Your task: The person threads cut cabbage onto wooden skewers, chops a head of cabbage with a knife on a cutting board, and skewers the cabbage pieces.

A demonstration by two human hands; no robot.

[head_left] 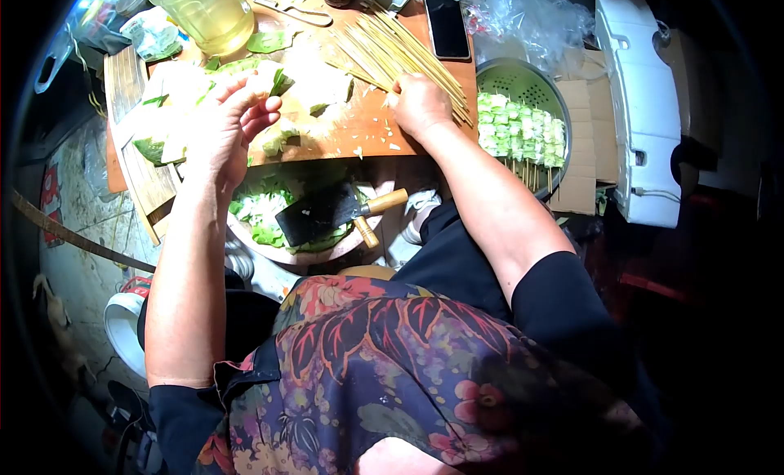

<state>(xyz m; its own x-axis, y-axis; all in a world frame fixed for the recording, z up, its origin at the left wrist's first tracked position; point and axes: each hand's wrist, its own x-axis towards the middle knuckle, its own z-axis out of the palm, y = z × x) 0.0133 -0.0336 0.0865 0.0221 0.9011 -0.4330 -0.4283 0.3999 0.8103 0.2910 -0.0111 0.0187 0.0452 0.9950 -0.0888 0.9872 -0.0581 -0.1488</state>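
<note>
My left hand [233,120] is raised over the left part of the wooden table, fingers curled, with a piece of green leaf [281,82] at its fingertips. My right hand [420,105] is closed at the lower end of a spread of bamboo skewers [384,46], and one thin skewer runs up-left from its fingertips. Loose pale green leaf pieces [282,138] lie on the table between and around my hands. To the right, a green colander [498,73] holds rows of leaf pieces threaded on skewers [523,132].
Below the table edge, a basin [327,253] holds cut leaves, with a cleaver [318,214] across it. A clear pitcher [204,17], a peeler-like tool [294,11] and a phone [447,24] are at the back. White foam [637,107] stands at right.
</note>
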